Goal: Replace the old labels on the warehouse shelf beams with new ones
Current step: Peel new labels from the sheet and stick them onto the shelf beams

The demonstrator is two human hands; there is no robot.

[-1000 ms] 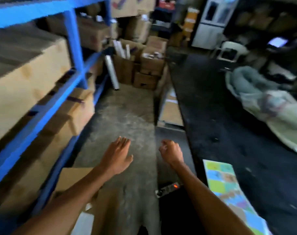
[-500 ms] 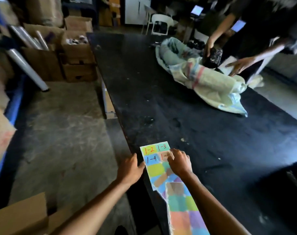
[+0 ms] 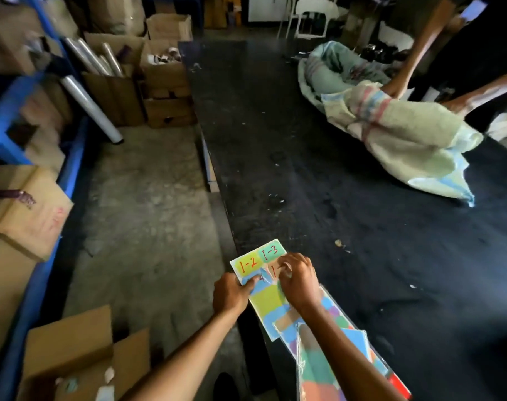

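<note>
At the near edge of the long black table [image 3: 318,175], the left hand [image 3: 230,293] is pinching the multicoloured paper label sheet [image 3: 265,299] flat while the right hand [image 3: 298,280] is gripping the orange label's corner, apparently peeling; next, lifting it cleanly without tearing.

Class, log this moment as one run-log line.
stage: picking label | left hand: holds sheet edge | right hand: fingertips on label beside 1-3 | table: sheet at near edge
</note>
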